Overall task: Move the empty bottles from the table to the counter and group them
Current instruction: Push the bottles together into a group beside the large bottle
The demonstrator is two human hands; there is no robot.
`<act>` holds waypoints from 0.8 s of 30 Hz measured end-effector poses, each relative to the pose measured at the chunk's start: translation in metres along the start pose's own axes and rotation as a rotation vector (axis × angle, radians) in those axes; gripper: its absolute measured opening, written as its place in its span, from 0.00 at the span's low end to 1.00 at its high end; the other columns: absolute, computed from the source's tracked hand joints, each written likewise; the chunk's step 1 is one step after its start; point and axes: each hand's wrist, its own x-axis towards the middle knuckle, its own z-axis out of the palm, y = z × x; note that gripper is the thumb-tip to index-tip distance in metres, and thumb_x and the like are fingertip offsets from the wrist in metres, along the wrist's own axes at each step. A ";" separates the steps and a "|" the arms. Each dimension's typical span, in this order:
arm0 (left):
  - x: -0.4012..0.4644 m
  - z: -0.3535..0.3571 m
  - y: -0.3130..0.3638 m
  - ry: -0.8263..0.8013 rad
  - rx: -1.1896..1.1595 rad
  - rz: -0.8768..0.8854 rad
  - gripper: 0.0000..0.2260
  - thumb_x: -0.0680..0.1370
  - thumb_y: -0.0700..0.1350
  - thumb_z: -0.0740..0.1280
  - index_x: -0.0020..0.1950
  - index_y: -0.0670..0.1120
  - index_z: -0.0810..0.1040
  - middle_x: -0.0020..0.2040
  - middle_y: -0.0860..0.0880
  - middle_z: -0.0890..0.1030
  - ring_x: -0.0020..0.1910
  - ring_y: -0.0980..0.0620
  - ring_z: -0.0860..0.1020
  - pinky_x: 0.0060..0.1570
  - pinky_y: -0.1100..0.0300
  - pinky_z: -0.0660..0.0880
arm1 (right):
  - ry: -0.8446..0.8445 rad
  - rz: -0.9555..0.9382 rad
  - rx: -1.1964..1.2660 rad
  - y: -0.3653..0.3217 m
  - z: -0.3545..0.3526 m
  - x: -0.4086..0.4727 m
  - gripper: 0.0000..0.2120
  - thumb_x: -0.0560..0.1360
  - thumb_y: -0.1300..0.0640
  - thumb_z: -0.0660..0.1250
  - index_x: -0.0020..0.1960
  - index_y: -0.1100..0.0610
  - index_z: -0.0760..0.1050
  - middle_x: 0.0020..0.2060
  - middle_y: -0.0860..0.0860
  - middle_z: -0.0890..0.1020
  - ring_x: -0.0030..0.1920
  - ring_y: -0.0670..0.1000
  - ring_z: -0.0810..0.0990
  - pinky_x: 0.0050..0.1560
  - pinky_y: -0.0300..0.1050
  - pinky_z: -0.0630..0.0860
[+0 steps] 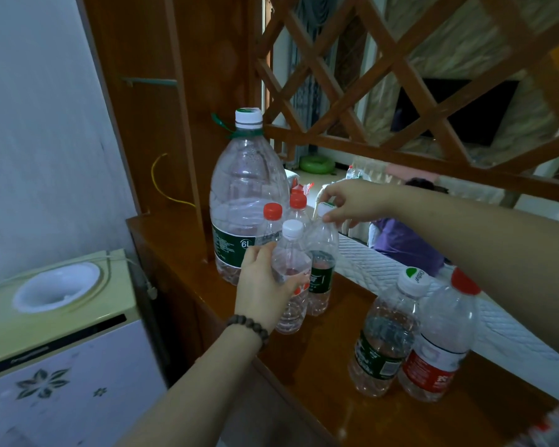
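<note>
Clear plastic is held in both grips: the white-capped bottle [291,279] is clasped round its body by the left hand [260,285], and the green-labelled bottle [321,269] is pinched at its cap by the right hand [352,204]. Both bottles stand upright on the wooden table [320,350], touching each other, just in front of the large 6L bottle [242,195] and two red-capped ones. Two more bottles [410,337] are seen standing apart to the right, nearer the right hand; they would probably be drawn leftward.

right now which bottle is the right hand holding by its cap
The green-label bottle in the cluster by the big jug: the right hand pinches its white cap. The left hand grips a red-label bottle.
</note>
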 end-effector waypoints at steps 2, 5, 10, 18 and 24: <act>0.000 0.002 0.000 0.021 -0.011 -0.004 0.34 0.68 0.51 0.77 0.71 0.46 0.68 0.63 0.51 0.70 0.58 0.59 0.68 0.58 0.68 0.67 | -0.005 -0.005 -0.021 -0.001 0.003 0.000 0.18 0.75 0.55 0.69 0.62 0.57 0.70 0.43 0.52 0.78 0.41 0.48 0.82 0.47 0.54 0.82; -0.001 0.006 -0.003 0.052 -0.025 -0.019 0.34 0.67 0.52 0.77 0.68 0.48 0.68 0.62 0.52 0.72 0.62 0.55 0.71 0.61 0.59 0.73 | 0.009 -0.012 -0.061 -0.001 0.005 -0.002 0.20 0.74 0.54 0.70 0.63 0.56 0.69 0.43 0.50 0.75 0.39 0.46 0.80 0.47 0.52 0.82; -0.002 0.009 -0.004 0.059 0.045 0.006 0.33 0.68 0.56 0.76 0.67 0.49 0.67 0.63 0.53 0.73 0.62 0.54 0.72 0.57 0.58 0.75 | 0.021 -0.035 -0.140 -0.001 0.006 -0.007 0.22 0.72 0.54 0.72 0.64 0.54 0.71 0.52 0.51 0.72 0.46 0.51 0.79 0.46 0.51 0.82; -0.007 0.009 -0.006 0.093 -0.030 -0.015 0.40 0.64 0.55 0.78 0.71 0.47 0.64 0.64 0.51 0.71 0.64 0.52 0.71 0.59 0.56 0.75 | 0.029 -0.009 -0.158 0.002 0.006 -0.019 0.30 0.69 0.49 0.74 0.68 0.51 0.67 0.64 0.52 0.73 0.60 0.53 0.75 0.60 0.49 0.73; -0.031 0.001 0.027 0.255 -0.077 0.193 0.38 0.68 0.67 0.65 0.70 0.43 0.65 0.63 0.49 0.70 0.63 0.57 0.65 0.61 0.62 0.64 | 0.110 -0.034 -0.037 -0.011 -0.013 -0.070 0.32 0.74 0.48 0.69 0.73 0.50 0.61 0.62 0.45 0.70 0.64 0.46 0.70 0.59 0.40 0.68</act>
